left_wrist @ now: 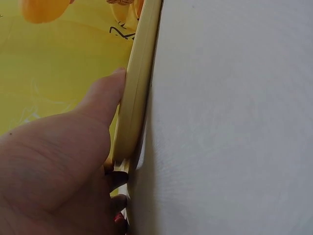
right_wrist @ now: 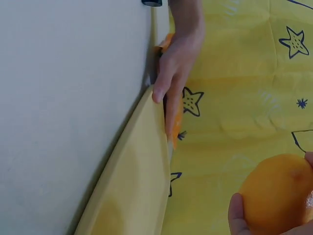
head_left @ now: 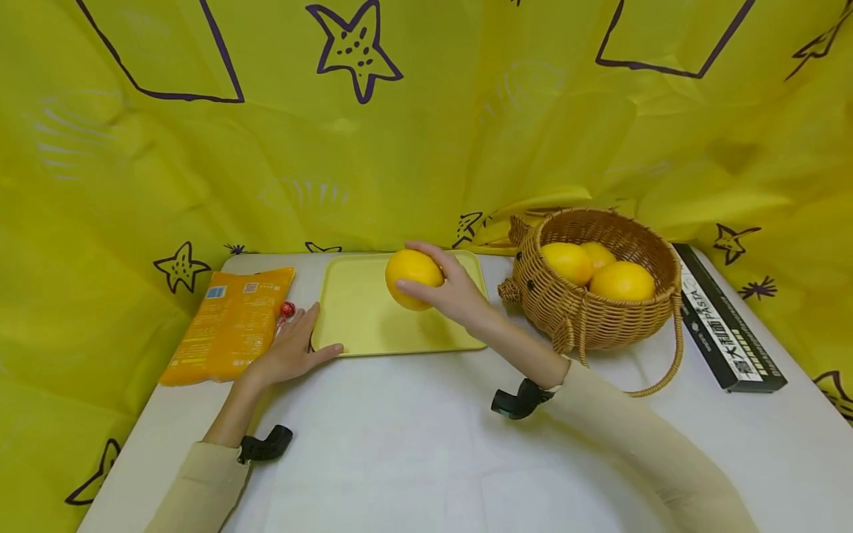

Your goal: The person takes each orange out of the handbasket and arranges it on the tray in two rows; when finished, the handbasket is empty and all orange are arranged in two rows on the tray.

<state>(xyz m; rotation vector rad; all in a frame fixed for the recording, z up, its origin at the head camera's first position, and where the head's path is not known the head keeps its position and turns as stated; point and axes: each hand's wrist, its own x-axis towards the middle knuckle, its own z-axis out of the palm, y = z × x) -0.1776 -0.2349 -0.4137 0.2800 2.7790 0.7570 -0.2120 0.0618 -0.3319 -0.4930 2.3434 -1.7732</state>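
Observation:
My right hand point(head_left: 453, 292) holds an orange point(head_left: 414, 279) in the air above the pale yellow tray point(head_left: 360, 314), thumb on the near side and fingers on the far side. In the right wrist view the orange point(right_wrist: 276, 193) appears at the lower right with fingertips against it. My left hand point(head_left: 291, 348) spans the tray's near left corner. Its thumb touches the near rim, and its straight fingers lie along the left side, as the left wrist view of the hand point(left_wrist: 58, 152) also shows. A wicker basket point(head_left: 566, 314) on the right contains several oranges point(head_left: 623, 281).
An orange packet point(head_left: 229, 326) lies left of the tray, with a red-wrapped lollipop point(head_left: 286, 309) by its edge. Right of the basket is a black pasta box point(head_left: 726, 326). The basket's handle point(head_left: 676, 348) hangs down onto the white table point(head_left: 400, 444). A yellow patterned cloth point(head_left: 426, 148) hangs behind.

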